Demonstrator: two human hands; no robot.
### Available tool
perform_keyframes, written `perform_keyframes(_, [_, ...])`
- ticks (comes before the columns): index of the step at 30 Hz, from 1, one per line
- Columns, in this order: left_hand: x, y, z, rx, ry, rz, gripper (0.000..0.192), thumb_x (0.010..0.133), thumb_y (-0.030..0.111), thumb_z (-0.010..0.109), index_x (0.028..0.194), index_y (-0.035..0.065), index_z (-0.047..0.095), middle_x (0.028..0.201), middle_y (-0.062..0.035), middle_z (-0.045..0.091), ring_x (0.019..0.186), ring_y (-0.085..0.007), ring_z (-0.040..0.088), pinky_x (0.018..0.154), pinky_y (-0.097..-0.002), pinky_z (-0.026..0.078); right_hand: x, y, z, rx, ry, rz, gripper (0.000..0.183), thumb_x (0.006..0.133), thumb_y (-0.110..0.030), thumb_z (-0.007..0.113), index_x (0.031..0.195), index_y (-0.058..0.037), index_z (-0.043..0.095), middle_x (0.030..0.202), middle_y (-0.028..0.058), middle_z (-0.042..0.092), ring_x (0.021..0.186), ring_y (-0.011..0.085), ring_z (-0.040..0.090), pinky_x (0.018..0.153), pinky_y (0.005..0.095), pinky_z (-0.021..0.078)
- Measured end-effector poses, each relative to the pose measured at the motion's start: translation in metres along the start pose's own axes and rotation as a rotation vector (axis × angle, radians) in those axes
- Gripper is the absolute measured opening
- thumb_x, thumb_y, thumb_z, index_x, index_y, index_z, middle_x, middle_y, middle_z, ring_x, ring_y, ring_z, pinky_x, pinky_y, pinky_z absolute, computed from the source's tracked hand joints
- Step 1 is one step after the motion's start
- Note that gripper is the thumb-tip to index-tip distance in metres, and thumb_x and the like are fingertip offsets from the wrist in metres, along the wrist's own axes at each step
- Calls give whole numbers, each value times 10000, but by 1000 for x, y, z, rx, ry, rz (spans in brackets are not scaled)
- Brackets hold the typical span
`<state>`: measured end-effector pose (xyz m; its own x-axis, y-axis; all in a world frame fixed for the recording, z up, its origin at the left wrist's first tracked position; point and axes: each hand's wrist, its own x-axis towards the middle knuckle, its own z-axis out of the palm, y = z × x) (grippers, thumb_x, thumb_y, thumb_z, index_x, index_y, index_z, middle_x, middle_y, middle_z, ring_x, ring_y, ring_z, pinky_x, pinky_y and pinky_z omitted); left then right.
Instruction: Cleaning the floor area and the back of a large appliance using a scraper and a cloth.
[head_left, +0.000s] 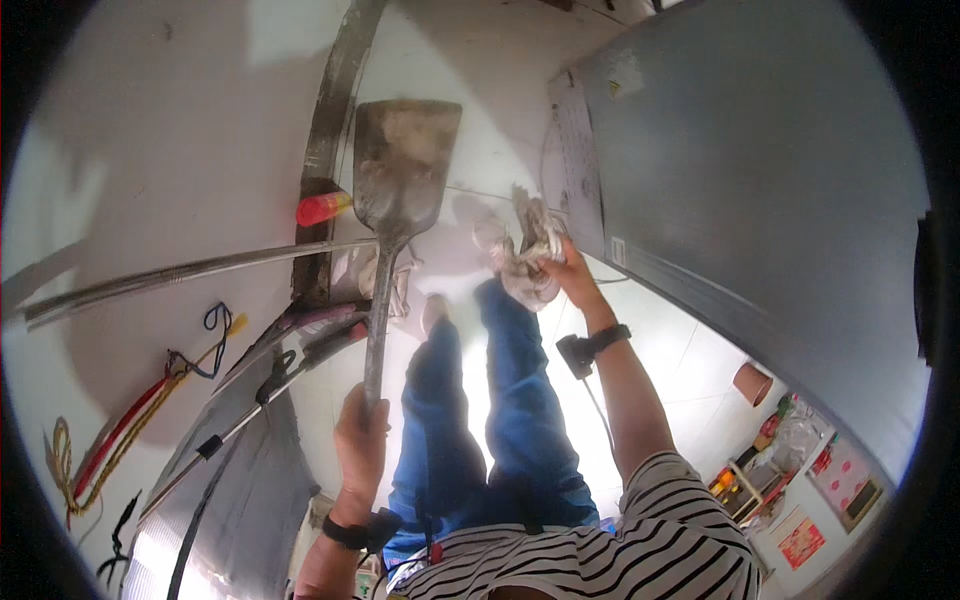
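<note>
My left hand (361, 431) grips the handle of a metal shovel (405, 161), held upright in view with its worn, stained blade at the top. In my right hand (574, 274) is a crumpled, soiled pale cloth (529, 262), hanging over the floor just beyond my right foot. Another pale crumpled cloth (397, 289) lies behind the shovel's handle. A red bottle or can with a yellow end (322, 208) is beside the blade's left edge.
A large grey cabinet or appliance (735, 180) fills the right side. Cords (124, 435) hang at the left wall, near a long pole (240, 427). A metal rail (195, 271) runs towards the shovel. A brown pot (752, 384) and a cluttered shelf (757, 480) are at the lower right.
</note>
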<state>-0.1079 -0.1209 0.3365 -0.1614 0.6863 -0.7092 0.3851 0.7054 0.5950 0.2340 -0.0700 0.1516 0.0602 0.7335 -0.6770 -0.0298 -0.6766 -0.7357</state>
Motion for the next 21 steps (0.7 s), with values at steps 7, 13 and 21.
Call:
perform_keyframes(7, [-54, -32, -18, 93, -9, 65, 326, 812, 126, 579, 1099, -18, 521, 684, -43, 550, 547, -91, 511, 513, -240, 435, -142, 49, -4, 32, 50, 48, 501, 800, -5, 555, 1264, -6, 368, 1092, 66, 534, 996, 135, 513, 856, 261, 424])
perform_keyframes(13, [-93, -66, -12, 154, -36, 124, 327, 816, 138, 574, 1100, -16, 521, 681, -54, 552, 541, -103, 521, 513, -249, 433, -239, 95, -30, -21, 4, 108, 514, 765, 15, 543, 1253, 2, 383, 1085, 82, 538, 1009, 155, 510, 881, 281, 409])
perform_keyframes(21, [-146, -118, -2, 338, -85, 267, 321, 814, 159, 564, 1089, -2, 523, 687, -70, 563, 551, -123, 542, 518, -264, 438, -369, 177, -69, 75, 135, 88, 522, 762, -31, 578, 1250, -1, 396, 1107, 85, 535, 1012, 163, 517, 872, 290, 416])
